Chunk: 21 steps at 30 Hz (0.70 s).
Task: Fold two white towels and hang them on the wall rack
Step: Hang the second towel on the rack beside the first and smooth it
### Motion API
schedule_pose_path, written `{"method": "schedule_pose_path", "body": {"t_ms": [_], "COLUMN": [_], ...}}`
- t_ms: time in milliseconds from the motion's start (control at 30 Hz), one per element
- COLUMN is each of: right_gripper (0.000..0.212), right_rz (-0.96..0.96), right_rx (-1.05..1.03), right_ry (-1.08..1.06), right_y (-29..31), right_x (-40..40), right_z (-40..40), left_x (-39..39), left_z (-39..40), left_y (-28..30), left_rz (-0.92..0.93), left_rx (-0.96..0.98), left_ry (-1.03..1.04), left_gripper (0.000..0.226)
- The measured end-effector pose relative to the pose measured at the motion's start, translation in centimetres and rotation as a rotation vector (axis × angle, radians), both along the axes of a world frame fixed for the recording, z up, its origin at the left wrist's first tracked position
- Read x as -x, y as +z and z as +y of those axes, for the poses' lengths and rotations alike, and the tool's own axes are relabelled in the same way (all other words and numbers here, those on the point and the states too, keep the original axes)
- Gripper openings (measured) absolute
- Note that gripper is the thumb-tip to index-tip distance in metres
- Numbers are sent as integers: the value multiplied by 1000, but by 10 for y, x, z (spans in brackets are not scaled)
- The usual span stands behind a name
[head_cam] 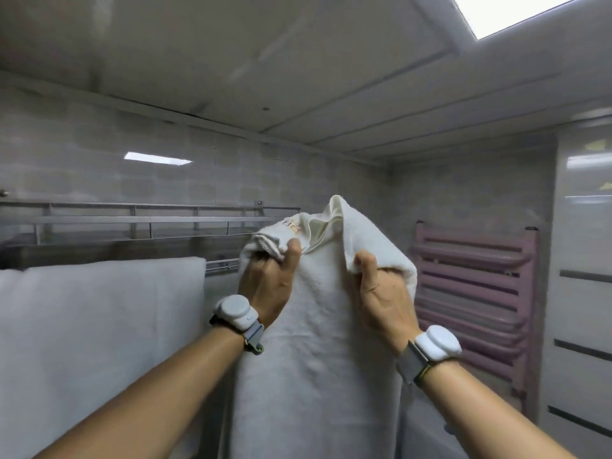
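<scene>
I hold a white towel up in front of me by its top edge, and it hangs down long between my arms. My left hand pinches the top left corner, where some gold lettering shows. My right hand grips the top right part, and the cloth bunches into a peak between the two hands. Another white towel hangs draped over the bar of the metal wall rack at the left. The rack's far right end lies just behind my left hand.
A pink wall radiator is mounted at the right, behind the held towel. Further right stands a glossy white door or panel with dark strips. Grey tiled walls and a low panelled ceiling surround the spot.
</scene>
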State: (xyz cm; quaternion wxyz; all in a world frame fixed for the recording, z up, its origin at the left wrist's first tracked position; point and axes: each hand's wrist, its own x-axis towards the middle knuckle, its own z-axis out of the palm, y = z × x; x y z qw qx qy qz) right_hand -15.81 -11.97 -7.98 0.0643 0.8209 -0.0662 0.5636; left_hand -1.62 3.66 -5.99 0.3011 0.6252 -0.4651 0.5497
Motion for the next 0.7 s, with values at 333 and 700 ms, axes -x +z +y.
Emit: {"method": "schedule_pose_path", "body": {"t_ms": [333, 700], "right_gripper": [43, 40], "right_rz": [85, 21], "right_rx": [21, 71], "right_ry": [156, 379], "right_y": [-19, -33], "right_x": [-114, -224], "right_z": [10, -22], "left_x": [-95, -150], "left_z": [48, 67], "left_y": [-20, -38], "left_rz": [49, -133], "left_rx": [-116, -171], "left_ry": [150, 370], "left_gripper": [41, 28]}}
